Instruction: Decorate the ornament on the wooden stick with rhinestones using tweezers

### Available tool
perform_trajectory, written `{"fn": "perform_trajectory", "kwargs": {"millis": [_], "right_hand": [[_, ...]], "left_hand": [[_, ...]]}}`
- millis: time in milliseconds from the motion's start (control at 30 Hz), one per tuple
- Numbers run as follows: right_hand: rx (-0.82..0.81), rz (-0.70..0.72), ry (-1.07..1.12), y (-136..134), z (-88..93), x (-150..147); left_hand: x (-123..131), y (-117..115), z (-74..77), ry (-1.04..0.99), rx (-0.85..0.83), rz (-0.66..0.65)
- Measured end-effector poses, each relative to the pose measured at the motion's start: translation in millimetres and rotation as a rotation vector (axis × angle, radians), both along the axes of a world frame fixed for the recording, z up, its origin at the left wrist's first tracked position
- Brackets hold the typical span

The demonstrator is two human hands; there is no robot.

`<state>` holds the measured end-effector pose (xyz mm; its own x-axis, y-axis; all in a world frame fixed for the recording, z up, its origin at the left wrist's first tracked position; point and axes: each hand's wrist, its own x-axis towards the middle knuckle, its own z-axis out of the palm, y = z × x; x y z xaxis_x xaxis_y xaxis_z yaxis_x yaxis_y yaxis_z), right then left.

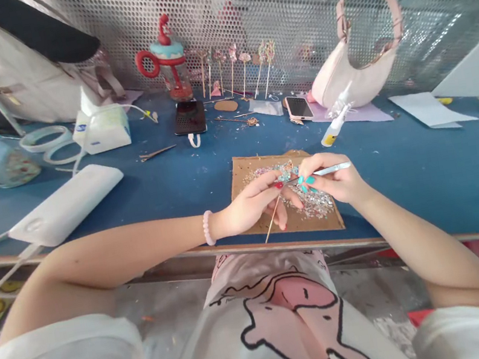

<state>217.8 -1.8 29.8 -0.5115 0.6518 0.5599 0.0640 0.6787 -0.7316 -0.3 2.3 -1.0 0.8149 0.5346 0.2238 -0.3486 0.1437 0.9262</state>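
Observation:
My left hand (252,202) is closed on a thin wooden stick (271,226), its lower end pointing toward the table's front edge. Whatever sits at the stick's upper end is hidden by the fingers. In my right hand (329,180) is a pair of slim, pale tweezers (332,169), gripped like a pen, with the grey tip reaching the left fingertips. Both hands are over a cardboard sheet (241,173) strewn with small shiny beads and sequins (317,203). Whether the tips pinch a bead is too small to tell.
Behind the cardboard lie a glue bottle (334,128), a phone (299,108) and a black device (189,117). Several decorated sticks (244,71) stand upright near the mesh wall. A handbag (355,77) is at right; a white power bank (67,205), scissors (158,152) and a tissue pack (102,129) are left.

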Motion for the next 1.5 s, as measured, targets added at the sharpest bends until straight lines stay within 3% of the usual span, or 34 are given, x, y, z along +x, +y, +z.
{"fn": "perform_trajectory", "kwargs": {"millis": [533,1033,1300,1500], "right_hand": [[0.049,0.011,-0.009,1.4,0.5,-0.8],[-0.076,0.052,0.125,4.9,-5.7,4.3],[-0.129,-0.036,0.084,3.1,-4.8,6.3],[-0.138,-0.178,0.018,-7.5,15.4,8.6]], "left_hand": [[0.1,-3.3,2.3,0.032,0.028,0.039],[-1.6,-4.9,3.7,0.028,0.037,0.029],[-0.7,-4.5,5.5,0.074,0.032,0.065],[2.4,-2.6,6.2,0.109,0.066,0.070]]}}
